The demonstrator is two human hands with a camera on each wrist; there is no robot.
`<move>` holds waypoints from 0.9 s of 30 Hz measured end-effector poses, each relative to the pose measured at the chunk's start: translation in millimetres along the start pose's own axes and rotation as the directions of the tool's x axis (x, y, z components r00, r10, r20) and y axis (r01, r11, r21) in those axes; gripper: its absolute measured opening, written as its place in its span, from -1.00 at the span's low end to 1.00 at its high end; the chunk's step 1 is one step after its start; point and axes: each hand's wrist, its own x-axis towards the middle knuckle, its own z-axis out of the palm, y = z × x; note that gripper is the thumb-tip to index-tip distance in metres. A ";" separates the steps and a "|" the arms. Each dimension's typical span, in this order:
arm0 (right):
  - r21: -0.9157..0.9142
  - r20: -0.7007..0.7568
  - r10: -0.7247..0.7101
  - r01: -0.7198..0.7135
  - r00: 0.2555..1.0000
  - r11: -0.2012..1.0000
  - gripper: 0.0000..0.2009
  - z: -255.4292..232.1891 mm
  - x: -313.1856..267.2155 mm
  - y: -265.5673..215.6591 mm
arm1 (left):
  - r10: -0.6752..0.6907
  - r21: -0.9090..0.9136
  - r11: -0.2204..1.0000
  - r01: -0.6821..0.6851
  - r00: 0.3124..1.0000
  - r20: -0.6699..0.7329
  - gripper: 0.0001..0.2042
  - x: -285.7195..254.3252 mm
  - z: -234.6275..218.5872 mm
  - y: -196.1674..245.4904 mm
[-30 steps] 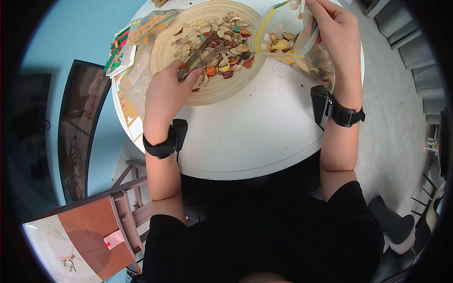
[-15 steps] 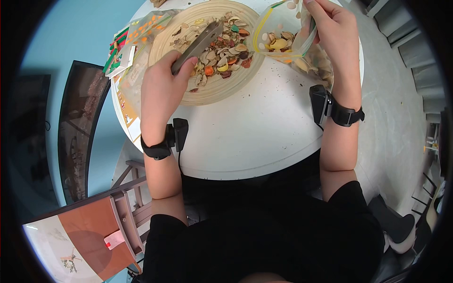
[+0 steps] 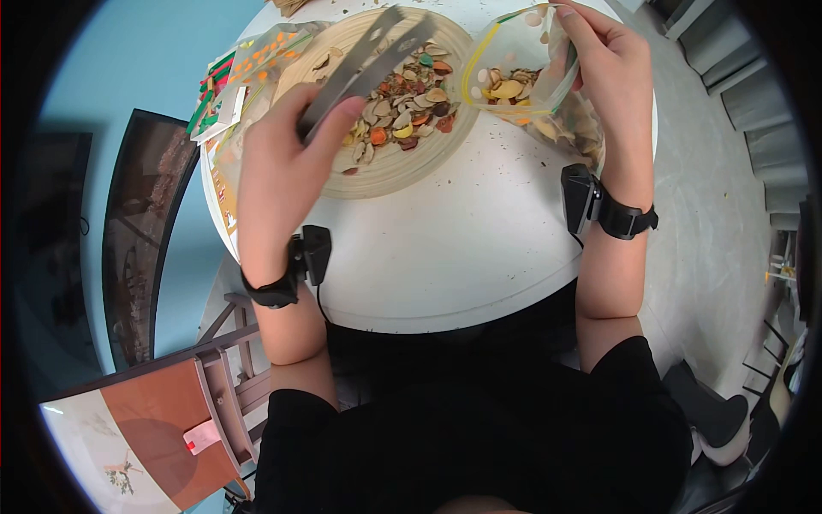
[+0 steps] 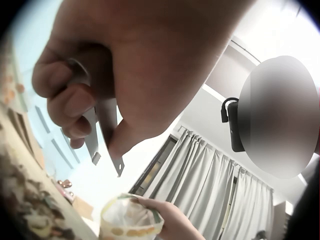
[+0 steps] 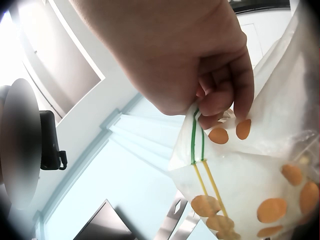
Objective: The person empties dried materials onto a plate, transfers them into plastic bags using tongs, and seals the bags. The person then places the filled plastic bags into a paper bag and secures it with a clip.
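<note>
My left hand (image 3: 287, 163) grips metal tongs (image 3: 396, 56), fingers on one arm and thumb on the other. The tongs hang over a round wooden plate (image 3: 385, 186), tips spread, nothing showing between them. Dried petals and shells of potpourri (image 3: 398, 116) lie heaped on that plate, mostly beige with some orange, yellow and green. Right of the plate, my right hand (image 3: 616, 77) pinches the upper edge of a dotted zip bag (image 5: 240, 165). Its mouth gapes towards the plate, and potpourri pieces (image 3: 511, 88) lie inside it.
At the plate's left lies another orange-dotted bag (image 3: 270, 51), beside a white box (image 3: 229, 113) with red and green sticks. A clear bag of dried pieces (image 3: 582, 133) rests below my right hand. Dark crumbs dot the white table (image 3: 437, 257), whose rounded edge faces my body.
The tongs have lifted from the potpourri. Half a second ago their arms were close together; now they are spread. My left hand has drawn back to the left; the right has barely moved.
</note>
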 end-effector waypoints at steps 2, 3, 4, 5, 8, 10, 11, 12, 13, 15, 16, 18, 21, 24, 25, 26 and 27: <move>-0.011 0.010 0.006 -0.006 1.000 1.000 -0.72 0.2 0.4 -1.4 | -0.060 0.131 0.990 0.059 0.998 0.002 -0.66 -6.1 -19.0 -13.3; -0.026 0.022 0.010 -0.009 1.000 1.000 -0.72 -1.3 1.1 -2.1 | -0.089 0.194 0.977 0.087 0.996 0.002 -0.65 -10.1 -28.2 -19.7; -0.043 0.032 0.014 -0.013 0.999 0.999 -0.72 -1.9 1.1 -2.1 | -0.144 0.187 0.973 0.138 0.989 0.019 -0.65 -14.7 -36.6 -24.3; -0.014 0.012 -0.020 0.020 1.000 1.000 -0.72 0.4 1.0 1.5 | -0.192 0.214 0.961 0.178 0.980 0.049 -0.65 -17.9 -47.1 -27.6; 0.017 -0.020 -0.090 0.091 0.996 0.996 -0.71 4.5 1.8 10.2 | -0.283 0.273 0.929 0.248 0.954 0.095 -0.68 -26.5 -71.3 -32.4; -0.021 0.003 -0.089 0.089 0.996 0.996 -0.71 2.6 0.9 6.9 | -0.311 0.348 0.905 0.247 0.940 0.142 -0.68 -30.4 -81.3 -36.9; -0.046 -0.002 -0.078 0.077 0.997 0.996 -0.71 4.4 -1.2 3.1 | -0.328 0.385 0.890 0.246 0.931 0.163 -0.68 -32.3 -85.2 -38.8; -0.072 -0.007 -0.068 0.067 0.998 0.995 -0.71 6.1 -3.7 -1.6 | -0.335 0.386 0.891 0.241 0.921 0.200 -0.68 -33.9 -86.6 -39.9; -0.099 -0.012 -0.060 0.058 0.998 0.993 -0.71 7.9 -4.7 -4.5 | -0.341 0.385 0.893 0.234 0.910 0.236 -0.67 -35.2 -85.4 -40.1; -0.068 -0.006 -0.073 0.073 0.997 0.995 -0.71 11.5 -5.1 -3.9 | -0.324 0.385 0.900 0.202 0.902 0.284 -0.66 -36.6 -79.6 -44.7; -0.053 -0.003 -0.079 0.079 0.997 0.995 -0.71 12.5 -4.9 -3.1 | -0.303 0.387 0.905 0.176 0.906 0.295 -0.66 -34.5 -73.3 -51.6; -0.063 -0.011 -0.036 0.035 0.999 0.997 -0.71 13.4 -2.6 -1.7 | -0.280 0.411 0.901 0.136 0.907 0.315 -0.62 -22.5 -61.8 -53.4; -0.139 0.008 -0.033 0.034 0.999 0.990 -0.70 3.1 12.5 24.8 | -0.153 0.438 0.897 0.055 0.969 0.192 -0.58 -7.9 -31.7 -66.0; -0.177 0.024 -0.034 0.037 0.999 0.984 -0.70 -0.9 16.7 34.9 | -0.194 0.437 0.892 0.112 0.970 0.148 -0.57 -3.3 -25.2 -52.3; -0.178 0.025 -0.029 0.033 0.999 0.984 -0.70 -2.0 16.9 35.4 | -0.193 0.436 0.893 0.117 0.972 0.134 -0.57 -3.8 -26.0 -47.5; -0.164 0.025 -0.025 0.029 0.999 0.986 -0.70 -3.1 16.9 35.6 | -0.177 0.402 0.909 0.116 0.977 0.120 -0.58 -5.0 -26.9 -42.7; -0.150 0.025 -0.021 0.025 0.999 0.988 -0.70 -2.8 16.2 33.0 | -0.162 0.367 0.923 0.112 0.981 0.107 -0.58 -7.0 -27.8 -37.7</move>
